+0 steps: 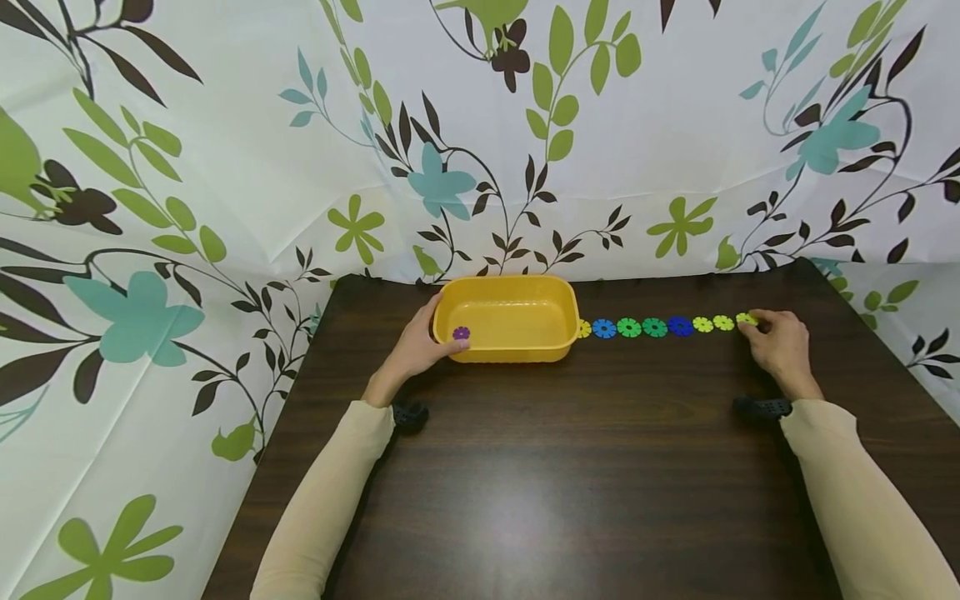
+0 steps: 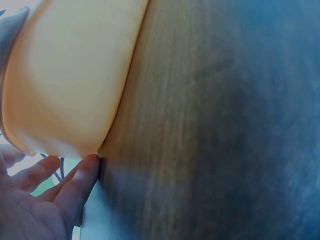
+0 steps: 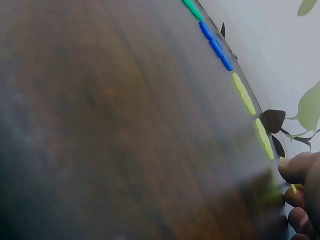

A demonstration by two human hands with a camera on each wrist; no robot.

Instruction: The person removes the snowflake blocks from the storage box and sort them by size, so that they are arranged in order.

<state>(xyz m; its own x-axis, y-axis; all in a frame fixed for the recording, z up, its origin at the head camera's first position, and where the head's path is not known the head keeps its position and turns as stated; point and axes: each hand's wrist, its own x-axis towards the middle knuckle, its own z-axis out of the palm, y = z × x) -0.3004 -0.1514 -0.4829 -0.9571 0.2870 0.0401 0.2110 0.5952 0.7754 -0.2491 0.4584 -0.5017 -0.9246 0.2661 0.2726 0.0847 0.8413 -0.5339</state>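
My left hand [image 1: 416, 343] grips the left end of a yellow plastic tub [image 1: 506, 355], fingers at its outer end, thumb along the front corner. A small purple notched disc [image 1: 461, 332] lies inside the tub near that thumb. In the left wrist view, fingertips [image 2: 90, 161] touch the tub wall [image 2: 70, 90]. Far to the right, my right hand [image 1: 782, 346] pinches a yellow-green notched disc [image 1: 746, 318] between thumb and finger. In the right wrist view only a thin yellow edge [image 3: 294, 188] of it shows. Beside it lies another yellow-green disc [image 1: 723, 322], ending a row.
The row runs left to the tub: a yellow-green disc [image 1: 702, 324], a dark blue disc [image 1: 680, 326], green discs [image 1: 655, 327], a lighter blue disc [image 1: 604, 327] and a yellow disc [image 1: 585, 329]. A leaf-patterned cloth [image 1: 600, 233] hangs behind the dark wooden table [image 1: 585, 467].
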